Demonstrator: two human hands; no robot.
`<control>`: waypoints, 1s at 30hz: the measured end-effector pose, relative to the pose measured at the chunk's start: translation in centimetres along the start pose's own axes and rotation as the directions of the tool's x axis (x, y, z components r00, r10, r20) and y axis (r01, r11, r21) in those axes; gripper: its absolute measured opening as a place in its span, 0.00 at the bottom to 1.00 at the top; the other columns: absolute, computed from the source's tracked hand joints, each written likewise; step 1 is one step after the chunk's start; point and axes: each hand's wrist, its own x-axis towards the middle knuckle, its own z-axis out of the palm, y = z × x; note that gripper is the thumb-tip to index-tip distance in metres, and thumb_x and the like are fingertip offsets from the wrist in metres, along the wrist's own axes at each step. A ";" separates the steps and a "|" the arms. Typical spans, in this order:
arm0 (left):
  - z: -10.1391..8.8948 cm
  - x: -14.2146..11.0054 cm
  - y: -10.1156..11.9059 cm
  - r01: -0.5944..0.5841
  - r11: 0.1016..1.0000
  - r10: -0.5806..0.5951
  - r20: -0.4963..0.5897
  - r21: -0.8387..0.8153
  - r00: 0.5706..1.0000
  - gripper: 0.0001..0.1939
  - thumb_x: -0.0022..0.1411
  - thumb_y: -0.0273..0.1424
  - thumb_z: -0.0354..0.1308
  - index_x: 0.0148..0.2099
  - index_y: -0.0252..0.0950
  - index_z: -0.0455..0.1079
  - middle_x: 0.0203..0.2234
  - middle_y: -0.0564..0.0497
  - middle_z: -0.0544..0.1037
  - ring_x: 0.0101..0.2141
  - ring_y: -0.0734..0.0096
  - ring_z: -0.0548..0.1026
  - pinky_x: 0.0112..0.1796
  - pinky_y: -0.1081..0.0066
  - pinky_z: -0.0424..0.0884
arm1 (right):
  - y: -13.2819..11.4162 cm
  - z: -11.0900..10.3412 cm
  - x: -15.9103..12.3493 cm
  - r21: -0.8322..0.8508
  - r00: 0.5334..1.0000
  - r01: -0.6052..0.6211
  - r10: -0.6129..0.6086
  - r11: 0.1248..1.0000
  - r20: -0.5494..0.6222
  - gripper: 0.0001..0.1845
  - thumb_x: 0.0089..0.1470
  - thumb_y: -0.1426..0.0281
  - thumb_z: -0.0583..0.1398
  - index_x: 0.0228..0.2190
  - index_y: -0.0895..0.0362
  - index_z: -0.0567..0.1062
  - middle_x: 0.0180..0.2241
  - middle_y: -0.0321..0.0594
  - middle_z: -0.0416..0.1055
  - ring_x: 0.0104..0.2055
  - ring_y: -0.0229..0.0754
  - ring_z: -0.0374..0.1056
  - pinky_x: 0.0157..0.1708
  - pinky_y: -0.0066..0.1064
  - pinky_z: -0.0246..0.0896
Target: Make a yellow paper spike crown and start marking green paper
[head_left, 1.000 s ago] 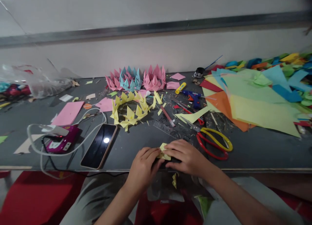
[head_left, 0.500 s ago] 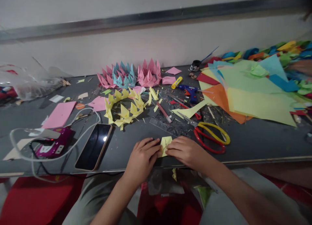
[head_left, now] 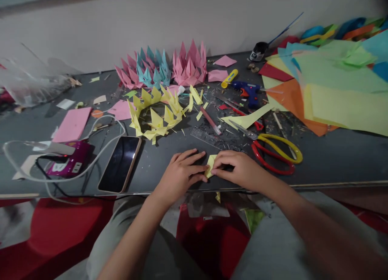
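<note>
A small folded piece of yellow paper (head_left: 210,165) lies on the dark table near its front edge, between my hands. My left hand (head_left: 182,170) is open, its fingers spread on the table and the fingertips touching the paper's left side. With thumb and forefinger, my right hand (head_left: 238,169) pinches the right side of the paper and partly hides it. Beyond my hands is a ring of folded yellow paper points (head_left: 156,124), like a crown. Scissors (head_left: 274,150) with red and yellow handles rest to the right of my right hand.
A phone (head_left: 119,164) and a purple power adapter (head_left: 71,160) with cables lie at left. Pink (head_left: 190,65) and blue (head_left: 153,69) paper crowns stand at the back. A blue glue gun (head_left: 250,92), a red-barrelled cutter or pen (head_left: 211,120) and coloured paper sheets (head_left: 342,106) are farther right.
My right thumb and forefinger now pinch the paper, which shows narrower than before. My left fingers have spread apart. The camera view has tilted down, so the table appears higher.
</note>
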 end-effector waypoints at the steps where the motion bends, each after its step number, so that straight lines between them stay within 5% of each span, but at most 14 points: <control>1: 0.0 0.0 -0.1 -0.007 1.000 0.007 -0.001 -0.009 1.000 0.12 0.58 0.39 0.55 0.44 0.47 0.73 0.52 0.52 0.69 0.55 0.60 0.62 0.48 0.58 0.60 | -0.1 0.0 0.0 0.000 1.000 -0.021 0.021 1.000 -0.009 0.05 0.51 0.71 0.59 0.24 0.56 0.73 0.28 0.35 0.70 0.33 0.35 0.66 0.35 0.26 0.58; 7: 0.1 -0.3 -0.1 -0.031 0.998 0.030 -0.004 -0.064 1.000 0.12 0.60 0.36 0.53 0.45 0.47 0.72 0.53 0.52 0.69 0.55 0.60 0.61 0.47 0.58 0.60 | -0.5 0.4 0.0 -0.052 0.995 -0.093 0.091 0.994 -0.037 0.05 0.51 0.71 0.58 0.24 0.56 0.71 0.27 0.35 0.66 0.31 0.35 0.64 0.31 0.26 0.56; 13: 0.4 -0.5 -0.2 -0.086 0.993 0.081 -0.068 -0.075 0.994 0.07 0.60 0.33 0.54 0.37 0.44 0.74 0.49 0.53 0.72 0.53 0.63 0.65 0.47 0.60 0.62 | -0.7 0.4 0.2 -0.078 0.991 -0.130 0.129 0.988 -0.025 0.06 0.50 0.72 0.58 0.23 0.56 0.70 0.25 0.34 0.65 0.30 0.35 0.63 0.31 0.26 0.56; 21: 0.5 -1.5 2.2 -0.177 0.952 0.218 -0.145 0.251 0.965 0.10 0.61 0.27 0.51 0.42 0.35 0.72 0.45 0.51 0.75 0.48 0.63 0.70 0.46 0.62 0.65 | -1.0 0.2 0.5 -0.045 0.981 -0.192 0.192 0.980 0.000 0.06 0.49 0.74 0.59 0.22 0.56 0.69 0.26 0.33 0.64 0.29 0.34 0.63 0.30 0.25 0.55; 30: 1.0 -2.3 3.2 -0.159 0.934 0.212 -0.138 0.321 0.968 0.13 0.62 0.27 0.49 0.46 0.31 0.70 0.47 0.50 0.74 0.49 0.64 0.70 0.45 0.64 0.66 | -0.7 -0.1 0.5 -0.074 0.968 -0.252 0.252 0.965 -0.007 0.05 0.49 0.71 0.61 0.24 0.55 0.69 0.28 0.32 0.64 0.29 0.33 0.61 0.31 0.25 0.54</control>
